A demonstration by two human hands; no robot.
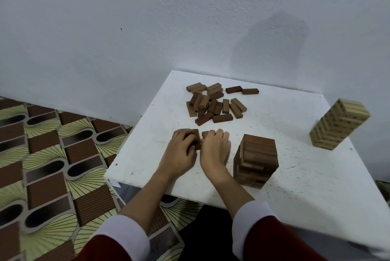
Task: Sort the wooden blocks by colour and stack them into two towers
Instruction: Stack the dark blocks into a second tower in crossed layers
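White worktop (pixel 295 186), two towers standing, dark blocks being gathered near its front-left edge.

Largest first: the pale tower (pixel 339 124) stands at the right edge, the dark tower (pixel 256 160) near the front, a loose pile (pixel 213 103) toward the back edge. Left hand (pixel 182 149) and right hand (pixel 215 147) curl their fingers around a few dark blocks (pixel 197 139), whose long axes seem to run front to back. Best squared flush before lifting.

A low square white-painted bench (pixel 295 176) with a scuffed, speckled top stands against a plain pale grey plastered wall (pixel 147 17). Left of it lies a floor mat (pixel 42 155) patterned in brown, cream and black.
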